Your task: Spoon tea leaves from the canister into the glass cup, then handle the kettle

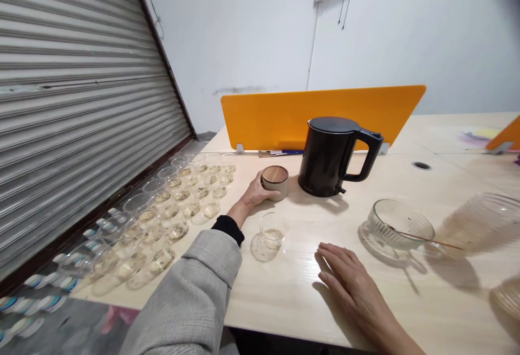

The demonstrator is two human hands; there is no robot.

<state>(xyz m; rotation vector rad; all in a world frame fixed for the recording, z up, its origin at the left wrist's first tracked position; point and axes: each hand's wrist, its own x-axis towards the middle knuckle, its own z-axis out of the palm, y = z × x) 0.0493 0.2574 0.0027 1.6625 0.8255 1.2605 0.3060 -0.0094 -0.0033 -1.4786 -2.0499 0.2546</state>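
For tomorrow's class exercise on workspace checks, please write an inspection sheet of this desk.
Surface: pale wood-grain desk.
Job's things: wood-lidded tan canister, small glass holding pale liquid, black kettle.
Clutter: rows of clear cups with pale contents, ribbed glass bowl with a thin stick across it.
Grippers: left hand holds the canister; right hand lies flat on the desk.
Cables: thin wires on the wall.
Surroundings: roller shutter, orange divider.

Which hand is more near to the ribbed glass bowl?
Right hand: nearer, left of and in front of the bowl, not touching it. Left hand: farther left, holding a wood-lidded cup.
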